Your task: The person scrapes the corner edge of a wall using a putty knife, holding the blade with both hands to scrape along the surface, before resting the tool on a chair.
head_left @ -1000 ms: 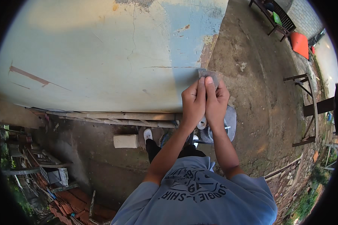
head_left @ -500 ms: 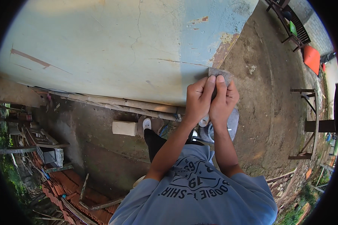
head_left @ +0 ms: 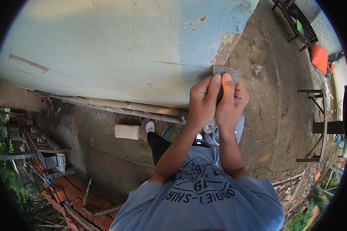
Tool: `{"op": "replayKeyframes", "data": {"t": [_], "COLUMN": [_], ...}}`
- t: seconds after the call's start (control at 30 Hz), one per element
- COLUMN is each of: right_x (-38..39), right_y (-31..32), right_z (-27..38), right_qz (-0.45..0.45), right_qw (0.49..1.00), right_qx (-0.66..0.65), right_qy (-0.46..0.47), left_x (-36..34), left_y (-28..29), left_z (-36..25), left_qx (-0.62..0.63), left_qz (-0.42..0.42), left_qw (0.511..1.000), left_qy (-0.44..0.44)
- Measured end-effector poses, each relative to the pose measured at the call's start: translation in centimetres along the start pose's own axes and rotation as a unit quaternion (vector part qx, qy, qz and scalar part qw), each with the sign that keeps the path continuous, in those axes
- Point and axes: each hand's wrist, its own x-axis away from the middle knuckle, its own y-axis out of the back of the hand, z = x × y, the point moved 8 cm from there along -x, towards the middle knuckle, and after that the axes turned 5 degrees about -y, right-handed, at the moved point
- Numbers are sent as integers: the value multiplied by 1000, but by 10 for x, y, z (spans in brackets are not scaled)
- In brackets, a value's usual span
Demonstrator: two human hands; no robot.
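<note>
My left hand [head_left: 201,102] and my right hand [head_left: 231,101] are side by side in front of me at the wall's corner. Both thumbs pinch a small grey piece of sandpaper [head_left: 221,69], its upper edge showing above the thumb tips. The fingers are curled behind it and mostly hidden. Close beyond the paper is the painted wall [head_left: 115,54], pale with a blue band near the corner. Along that corner edge the paint is flaked to brown [head_left: 225,50], and a thin crack runs sideways toward my hands.
Bamboo poles [head_left: 131,108] lie along the wall's foot. A pale block [head_left: 127,131] sits by my shoe. Under my forearms stands a seat or stool [head_left: 240,129] with round containers. To the right are a wooden frame [head_left: 323,127], an orange panel [head_left: 319,58] and a bench [head_left: 305,29].
The wall has shifted slightly left in view. My hands, still gripping the sandpaper, have moved a little away from the corner edge, and slightly more of the paper shows.
</note>
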Motion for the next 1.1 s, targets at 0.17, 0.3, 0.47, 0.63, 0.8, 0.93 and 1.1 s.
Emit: {"op": "replayKeyframes", "data": {"t": [0.17,0.3,0.47,0.63,0.8,0.93,1.1], "right_x": [3,0,2,3,-2,-2,-13], "right_y": [6,-6,9,9,4,3,-11], "right_z": [-1,12,-2,-10,3,-3,15], "right_qz": [-30,-6,-37,-17,-15,-3,11], "right_qw": [999,1000,999,1000,1000,1000,1000], "right_qx": [21,19,29,13,15,5,-12], "right_qy": [7,13,1,-8,-21,9,-7], "left_x": [5,5,8,13,2,11,-11], "left_y": [-2,2,-2,-1,-1,1,-1], "left_z": [5,-2,8,11,-2,11,-18], "left_qx": [-23,-9,-16,-27,-19,-18,1], "left_qz": [-11,-6,-16,-28,-23,-37,-12], "left_qw": [999,1000,1000,999,1000,999,1000], "left_qy": [-19,5,-7,0,-11,-26,-18]}}
